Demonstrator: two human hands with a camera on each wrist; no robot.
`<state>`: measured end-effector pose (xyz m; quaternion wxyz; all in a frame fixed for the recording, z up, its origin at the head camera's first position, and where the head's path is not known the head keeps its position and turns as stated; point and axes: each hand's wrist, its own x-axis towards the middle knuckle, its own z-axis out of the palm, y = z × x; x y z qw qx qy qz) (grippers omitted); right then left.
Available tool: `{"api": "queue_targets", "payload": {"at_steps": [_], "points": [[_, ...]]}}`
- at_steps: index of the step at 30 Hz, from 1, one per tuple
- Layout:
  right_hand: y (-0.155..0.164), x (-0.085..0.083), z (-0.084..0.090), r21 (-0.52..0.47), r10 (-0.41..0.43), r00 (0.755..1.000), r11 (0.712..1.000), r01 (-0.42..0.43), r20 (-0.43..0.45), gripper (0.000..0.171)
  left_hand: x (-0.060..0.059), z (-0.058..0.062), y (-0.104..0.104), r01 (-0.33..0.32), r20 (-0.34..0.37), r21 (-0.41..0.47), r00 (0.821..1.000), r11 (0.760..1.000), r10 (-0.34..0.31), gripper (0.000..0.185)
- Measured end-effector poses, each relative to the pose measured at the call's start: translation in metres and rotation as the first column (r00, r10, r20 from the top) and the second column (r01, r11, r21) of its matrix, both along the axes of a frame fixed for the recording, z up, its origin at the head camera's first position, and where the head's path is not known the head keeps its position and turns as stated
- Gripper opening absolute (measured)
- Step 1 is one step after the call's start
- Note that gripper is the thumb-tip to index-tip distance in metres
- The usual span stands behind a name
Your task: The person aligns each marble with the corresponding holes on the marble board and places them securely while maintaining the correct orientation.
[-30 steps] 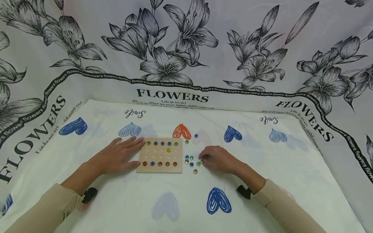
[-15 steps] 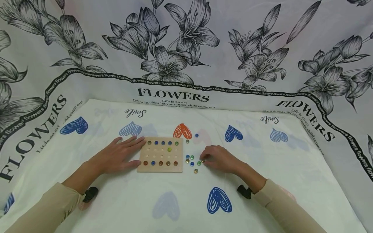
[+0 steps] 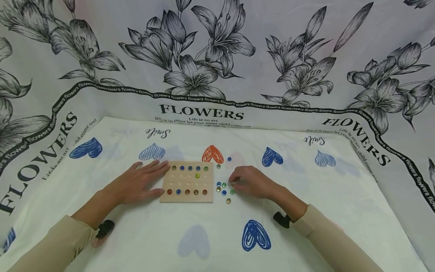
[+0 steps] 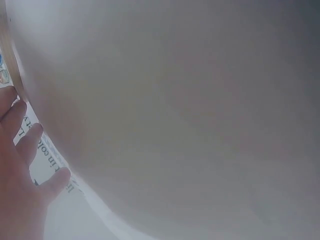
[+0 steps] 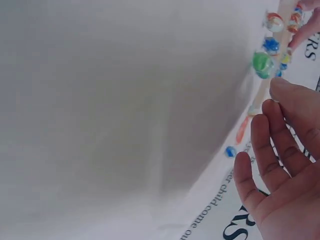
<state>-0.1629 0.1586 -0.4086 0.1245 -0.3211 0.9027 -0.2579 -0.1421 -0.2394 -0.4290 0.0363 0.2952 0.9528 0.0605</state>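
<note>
A pale wooden board point(image 3: 188, 183) with rows of round hollows lies flat on the white cloth. Glass marbles fill its far and near rows, and one yellow-green marble point(image 3: 198, 175) sits in the second row. My left hand point(image 3: 137, 183) rests at the board's left edge, fingers and thumb extended. Just right of the loose marbles, my right hand point(image 3: 253, 182) pinches a small marble between thumb and fingers, mostly hidden by the fingertips. Beneath those fingertips lie a green marble point(image 3: 232, 192) and another green marble point(image 3: 224, 185). Left wrist view shows mostly cloth.
Several loose marbles lie right of the board, among them a blue marble point(image 3: 224, 192) and an amber marble point(image 3: 228, 201). Farther back lies a single blue marble point(image 3: 229, 159). The white cloth point(image 3: 136, 234) carries printed hearts, with a flower-patterned sheet point(image 3: 238, 87) behind.
My right hand has picked an amber-brown marble off the cloth and moved slightly left and up with it. The left hand and the board have stayed in place.
</note>
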Motion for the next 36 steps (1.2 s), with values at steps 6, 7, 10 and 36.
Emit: {"api": "queue_targets", "payload": {"at_steps": [6,7,10,36], "points": [[-0.014,-0.003,0.005,-0.001,-0.015,0.999,1.000,0.015,0.037,0.018,-0.001,0.000,0.000,-0.008,0.019,-0.007,1.000,1.000,0.008,0.080],[-0.016,-0.004,0.006,-0.001,-0.013,0.999,1.000,0.013,0.035,0.019,-0.001,-0.001,0.000,-0.008,0.020,-0.006,1.000,1.000,0.008,0.080],[-0.023,-0.006,0.008,-0.002,0.003,1.000,1.000,-0.003,0.019,0.019,-0.001,-0.001,-0.001,0.001,0.015,0.001,1.000,1.000,-0.001,0.079],[-0.098,-0.017,0.021,0.047,0.128,0.989,0.991,-0.125,-0.077,0.022,0.000,0.004,-0.001,0.025,-0.003,0.000,1.000,1.000,-0.025,0.077]]}}
